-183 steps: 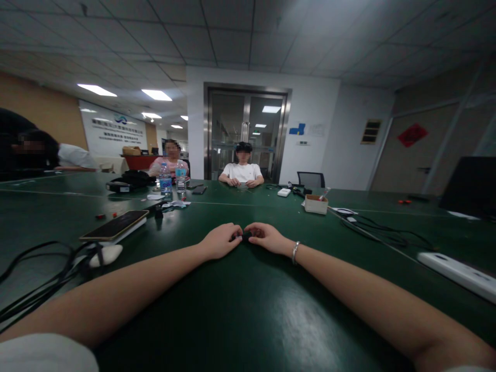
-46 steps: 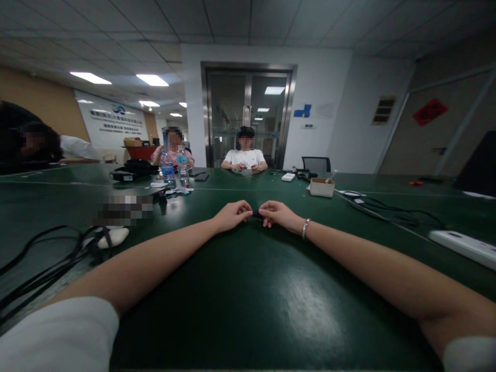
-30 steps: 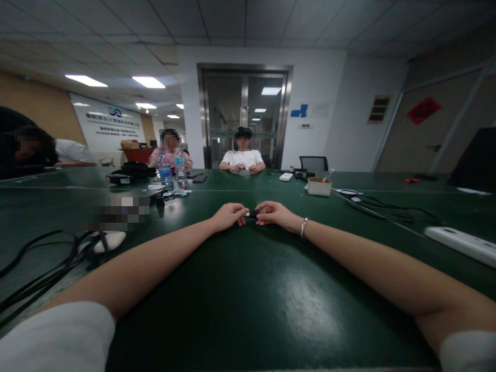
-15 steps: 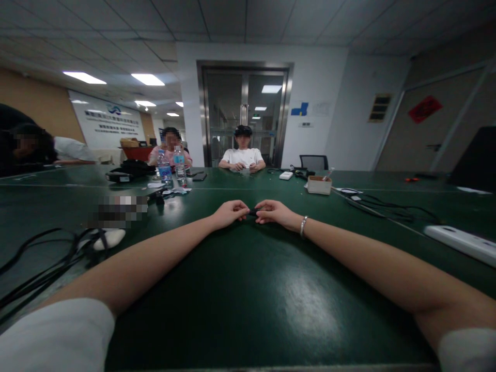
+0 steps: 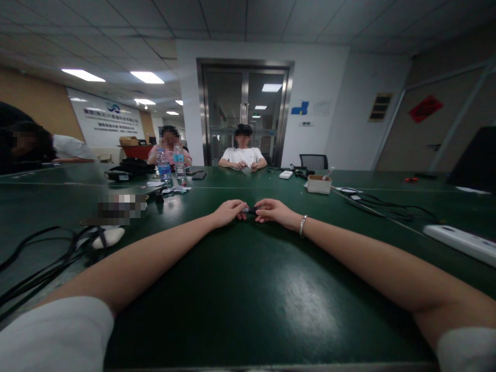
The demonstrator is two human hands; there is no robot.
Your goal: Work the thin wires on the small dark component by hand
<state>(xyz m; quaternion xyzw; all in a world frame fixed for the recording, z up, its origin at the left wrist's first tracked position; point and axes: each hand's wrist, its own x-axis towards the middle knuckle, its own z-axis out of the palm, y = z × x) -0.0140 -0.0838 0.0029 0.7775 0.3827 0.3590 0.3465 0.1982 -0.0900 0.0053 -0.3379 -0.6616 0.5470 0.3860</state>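
Observation:
Both hands meet over the green table (image 5: 248,289), in the middle of the view. My right hand (image 5: 276,212), with a silver bracelet at the wrist, pinches a small dark object (image 5: 252,211). Its left end looks silvery, and my left hand (image 5: 229,213) has thumb and fingers closed on that end. The object is short and black, too small for me to tell its kind. My fingers cover parts of it at both ends.
Cables (image 5: 50,258) and a white mouse-like thing (image 5: 108,237) lie by my left forearm. Two water bottles (image 5: 179,168) stand farther back. To the right are a small box (image 5: 319,184) and a white power strip (image 5: 461,243). A person (image 5: 243,155) sits opposite.
A silvery part of the small object now shows by my left fingertips, where only black showed before. My left fingers have shifted slightly left; my right hand stays in place.

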